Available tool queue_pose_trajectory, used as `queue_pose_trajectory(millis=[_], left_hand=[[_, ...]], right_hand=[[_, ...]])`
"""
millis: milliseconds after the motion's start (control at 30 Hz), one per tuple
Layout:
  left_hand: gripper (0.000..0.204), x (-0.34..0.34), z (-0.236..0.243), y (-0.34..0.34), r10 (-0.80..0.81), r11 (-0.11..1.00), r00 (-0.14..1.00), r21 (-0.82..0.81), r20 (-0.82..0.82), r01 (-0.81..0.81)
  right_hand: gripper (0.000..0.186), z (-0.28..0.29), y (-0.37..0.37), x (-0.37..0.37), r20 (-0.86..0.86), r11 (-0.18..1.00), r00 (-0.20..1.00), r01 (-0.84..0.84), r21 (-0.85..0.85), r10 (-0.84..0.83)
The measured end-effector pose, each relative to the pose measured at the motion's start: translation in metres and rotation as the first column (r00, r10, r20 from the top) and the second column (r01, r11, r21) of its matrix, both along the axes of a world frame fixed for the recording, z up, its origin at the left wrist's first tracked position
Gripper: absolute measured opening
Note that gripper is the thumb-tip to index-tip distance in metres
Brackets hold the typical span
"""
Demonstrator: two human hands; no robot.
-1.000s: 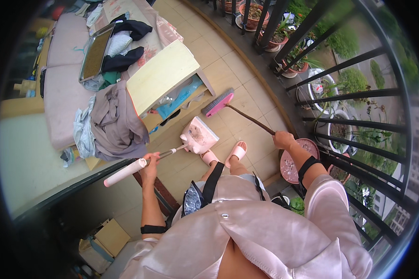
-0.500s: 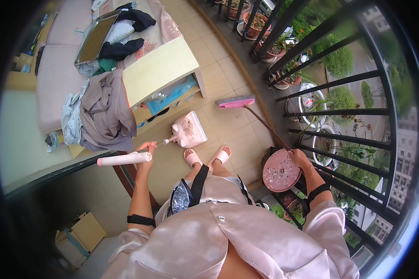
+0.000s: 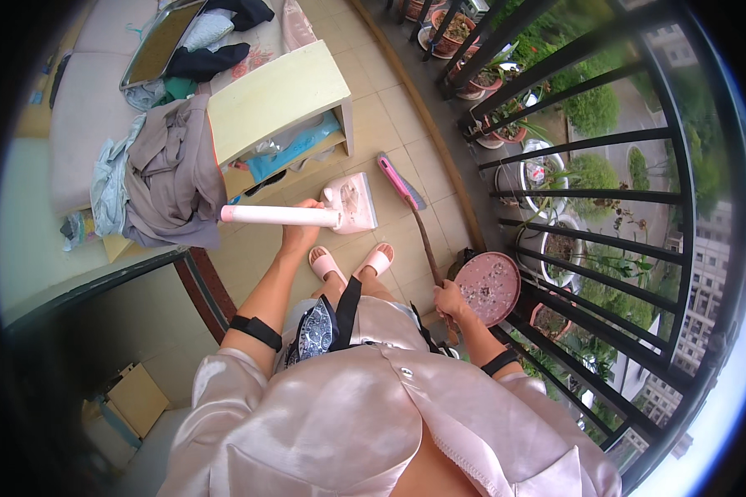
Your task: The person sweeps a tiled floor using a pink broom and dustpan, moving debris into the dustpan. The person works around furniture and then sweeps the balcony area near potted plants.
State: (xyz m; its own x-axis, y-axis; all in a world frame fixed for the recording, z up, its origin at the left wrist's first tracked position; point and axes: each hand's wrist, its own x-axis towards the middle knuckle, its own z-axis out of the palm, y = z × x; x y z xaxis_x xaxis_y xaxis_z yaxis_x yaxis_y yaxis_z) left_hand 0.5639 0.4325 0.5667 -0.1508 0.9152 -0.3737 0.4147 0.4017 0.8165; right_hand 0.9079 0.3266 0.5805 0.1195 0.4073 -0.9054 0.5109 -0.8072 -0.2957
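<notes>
My left hand [image 3: 304, 229] is closed round the pale pink handle of a long-handled dustpan [image 3: 350, 204]. The pan, with dark debris in it, sits on the tiles just beyond my slippers, its lip facing right. In my closed right hand [image 3: 451, 300] is the brown stick of a broom [image 3: 423, 240]. Its pink head with grey bristles lies ahead on the floor, right of the pan and apart from it. Beside my right hand is a round pink basin or tray [image 3: 489, 288] with bits scattered over it.
Black railings [image 3: 588, 195] run along the right, with potted plants [image 3: 547, 170] behind them. Ahead on the left stands a cream cabinet [image 3: 282, 91] with an open shelf. Clothes [image 3: 170, 166] drape over the sofa [image 3: 87, 124] beside it. A dark-framed doorway [image 3: 99, 290] is at the left.
My right hand has moved left and nearer my body with the broom stick, and the broom head has turned. My left hand has shifted right, bringing the dustpan slightly right and farther forward.
</notes>
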Motion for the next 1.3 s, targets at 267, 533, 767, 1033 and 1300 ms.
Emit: queue_pose_trajectory(millis=[267,533,767,1033,1300], left_hand=[[0.022,0.000,0.000,0.008,-0.109,0.994,0.992,-0.002,-0.071,0.109],[0.017,0.006,-0.016,0.012,-0.173,0.981,0.956,0.048,-0.237,0.190],[0.028,0.004,-0.007,0.007,-0.129,0.990,0.986,0.035,-0.109,0.133],[0.016,-0.026,0.004,-0.016,0.100,0.990,0.994,0.097,0.037,-0.103],[0.016,-0.044,0.001,-0.026,0.081,0.993,0.995,0.088,-0.058,-0.076]], right_hand=[[0.024,0.007,-0.001,0.016,0.192,0.981,0.976,-0.127,0.146,0.098],[0.023,-0.025,-0.003,-0.058,0.065,0.954,0.952,-0.296,-0.044,0.299],[0.010,0.063,0.000,-0.029,-0.221,0.971,0.949,0.195,-0.140,-0.223],[0.038,0.028,-0.001,-0.031,0.307,0.924,0.889,-0.375,0.067,0.339],[0.021,0.010,0.002,-0.086,-0.082,0.984,0.986,-0.152,-0.088,0.145]])
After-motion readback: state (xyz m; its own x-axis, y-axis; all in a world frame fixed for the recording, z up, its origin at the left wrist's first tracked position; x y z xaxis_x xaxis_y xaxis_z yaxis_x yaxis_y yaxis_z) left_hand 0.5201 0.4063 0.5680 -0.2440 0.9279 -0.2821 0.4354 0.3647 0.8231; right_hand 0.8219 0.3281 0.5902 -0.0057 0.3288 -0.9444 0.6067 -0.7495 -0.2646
